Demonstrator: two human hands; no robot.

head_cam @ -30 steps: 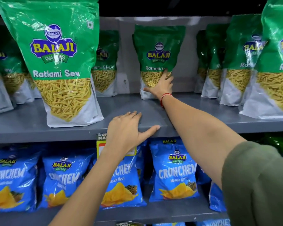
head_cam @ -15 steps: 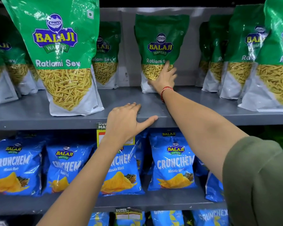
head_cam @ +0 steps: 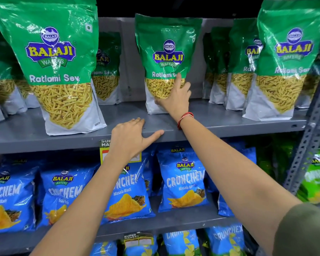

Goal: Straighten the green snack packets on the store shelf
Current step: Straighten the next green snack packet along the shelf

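Green Ratlami Sev packets stand on a grey shelf [head_cam: 220, 121]. The middle green packet [head_cam: 166, 52] is upright, midway back on the shelf. My right hand [head_cam: 175, 100] grips its lower right side, fingers spread over the clear window. A big green packet [head_cam: 52, 71] stands near the front edge on the left, leaning a little left. Another green packet [head_cam: 284, 71] stands front right, with several more behind it. My left hand [head_cam: 131, 139] rests flat on the shelf's front lip with fingers apart and nothing in it.
Blue Crunchem packets [head_cam: 183, 182] fill the two shelves below. A yellow price tag [head_cam: 104, 150] hangs under my left hand. A perforated grey upright [head_cam: 307, 145] bounds the shelf on the right. More green packets [head_cam: 105, 74] stand at the back left.
My right hand has pulled the middle green packet forward from the back wall towards the front. My left hand has stayed on the shelf lip.
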